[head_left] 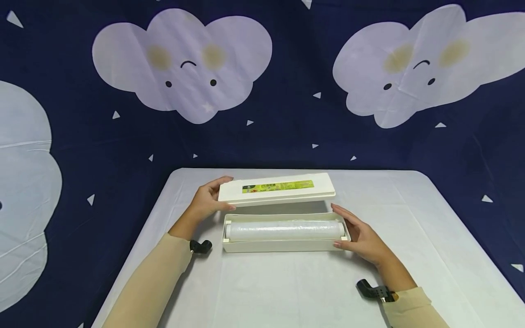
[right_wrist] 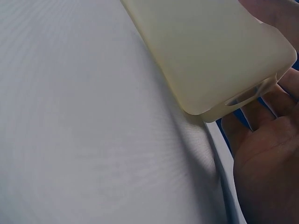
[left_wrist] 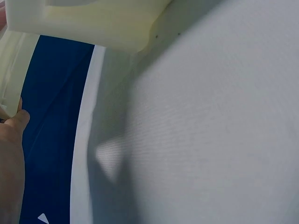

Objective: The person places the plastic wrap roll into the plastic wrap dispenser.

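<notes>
A long white box [head_left: 283, 246] sits on the table with a roll of cling film [head_left: 283, 231] lying lengthwise inside it. Behind and above the box, tilted, is its white lid [head_left: 283, 198], which bears a green and yellow label [head_left: 277, 186]. My left hand [head_left: 207, 198] grips the lid's left end, thumb at the front edge and fingers behind. At the box's right end, my right hand [head_left: 362, 237] holds it between thumb and fingers. In the right wrist view, fingers of that hand [right_wrist: 268, 158] wrap past the box's end [right_wrist: 215, 60]. The left wrist view catches the lid [left_wrist: 18, 60] at its left edge.
A white cloth covers the table [head_left: 287, 291], whose far edge meets a dark blue curtain [head_left: 295, 136] printed with clouds and small triangles. Black wrist cameras sit on both wrists, the left one [head_left: 201, 247] close to the box's left end.
</notes>
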A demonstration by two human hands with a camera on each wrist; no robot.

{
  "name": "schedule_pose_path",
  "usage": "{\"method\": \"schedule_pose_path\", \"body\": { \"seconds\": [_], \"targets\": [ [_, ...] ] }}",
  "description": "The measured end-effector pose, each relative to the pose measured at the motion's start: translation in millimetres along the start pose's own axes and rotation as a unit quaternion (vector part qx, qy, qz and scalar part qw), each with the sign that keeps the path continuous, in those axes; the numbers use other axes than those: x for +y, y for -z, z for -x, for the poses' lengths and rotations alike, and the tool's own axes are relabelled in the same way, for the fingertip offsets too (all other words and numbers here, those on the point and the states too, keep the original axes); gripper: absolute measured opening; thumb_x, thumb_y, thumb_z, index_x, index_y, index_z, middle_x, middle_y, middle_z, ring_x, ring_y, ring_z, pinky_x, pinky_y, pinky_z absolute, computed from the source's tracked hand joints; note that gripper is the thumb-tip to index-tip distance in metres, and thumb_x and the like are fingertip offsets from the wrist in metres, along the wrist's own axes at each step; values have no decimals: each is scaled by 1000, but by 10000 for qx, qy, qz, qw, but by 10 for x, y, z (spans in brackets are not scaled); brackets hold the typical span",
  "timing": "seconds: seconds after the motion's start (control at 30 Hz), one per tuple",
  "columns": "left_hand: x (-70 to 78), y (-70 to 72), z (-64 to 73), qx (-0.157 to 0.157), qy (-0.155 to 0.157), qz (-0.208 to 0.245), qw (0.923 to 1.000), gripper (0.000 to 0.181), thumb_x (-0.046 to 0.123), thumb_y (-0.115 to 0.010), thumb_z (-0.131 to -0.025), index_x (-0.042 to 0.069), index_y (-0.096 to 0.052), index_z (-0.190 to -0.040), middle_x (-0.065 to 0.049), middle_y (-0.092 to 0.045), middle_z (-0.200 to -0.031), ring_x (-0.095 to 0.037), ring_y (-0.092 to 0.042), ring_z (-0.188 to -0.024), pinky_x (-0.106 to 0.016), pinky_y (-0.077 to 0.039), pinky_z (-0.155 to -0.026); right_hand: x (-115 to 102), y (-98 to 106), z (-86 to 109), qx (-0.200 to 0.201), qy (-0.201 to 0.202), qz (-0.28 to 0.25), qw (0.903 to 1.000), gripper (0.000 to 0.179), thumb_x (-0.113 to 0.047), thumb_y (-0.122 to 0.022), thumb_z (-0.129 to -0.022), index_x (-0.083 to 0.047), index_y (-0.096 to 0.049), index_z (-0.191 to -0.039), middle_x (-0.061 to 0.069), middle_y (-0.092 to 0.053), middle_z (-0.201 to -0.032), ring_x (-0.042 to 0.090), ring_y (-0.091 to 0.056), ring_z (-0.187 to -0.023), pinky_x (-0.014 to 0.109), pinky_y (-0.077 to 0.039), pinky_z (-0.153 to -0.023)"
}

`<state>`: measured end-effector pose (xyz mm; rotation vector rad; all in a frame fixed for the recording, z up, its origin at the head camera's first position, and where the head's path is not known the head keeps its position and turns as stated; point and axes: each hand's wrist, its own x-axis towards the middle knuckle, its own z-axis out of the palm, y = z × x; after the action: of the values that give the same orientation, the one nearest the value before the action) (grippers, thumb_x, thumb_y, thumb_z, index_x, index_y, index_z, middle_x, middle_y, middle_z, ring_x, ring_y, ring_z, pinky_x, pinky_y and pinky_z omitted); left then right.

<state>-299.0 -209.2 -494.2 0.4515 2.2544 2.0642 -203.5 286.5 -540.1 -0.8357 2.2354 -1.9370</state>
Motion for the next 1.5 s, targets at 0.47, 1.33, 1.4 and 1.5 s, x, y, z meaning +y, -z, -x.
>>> {"method": "schedule_pose_path", "body": {
  "seconds": [0.47,1.33,1.4,1.5],
  "targets": [
    [13,-43,78,-167,-141,239,9995,96,-20,-94,-59,-1,-59,-146,-15,-53,-153,-25,-57,-132,-30,-53,-101,20,-8,34,109,-12,53,9999,98,14,-87,-78,7,-33,-160,18,-22,-171,19,-15,-158,22,-32,-116],
    [19,-84,188,-375,-124,387,9985,96,-19,-94,-61,1,-58,-148,-17,-58,-147,-28,-62,-124,-33,-57,-96,-8,-27,35,356,-366,-10,9987,102,14,-85,-78,6,-28,-162,29,-27,-165,12,-34,-148,21,-36,-114],
    [32,-92,200,-377,-130,379,9985,96,-19,-94,-61,2,-58,-148,-15,-60,-145,-28,-63,-122,-32,-57,-95,-9,-26,33,350,-362,-54,9987,102,15,-85,-78,6,-28,-162,29,-28,-165,11,-34,-148,22,-36,-114],
    [46,-103,218,-411,-147,372,9984,96,-18,-94,-61,3,-58,-148,-14,-61,-144,-28,-63,-122,-33,-57,-95,-9,-26,37,354,-351,-55,9987,101,15,-85,-78,6,-30,-161,29,-30,-164,10,-36,-147,22,-37,-114]
  ]
}}
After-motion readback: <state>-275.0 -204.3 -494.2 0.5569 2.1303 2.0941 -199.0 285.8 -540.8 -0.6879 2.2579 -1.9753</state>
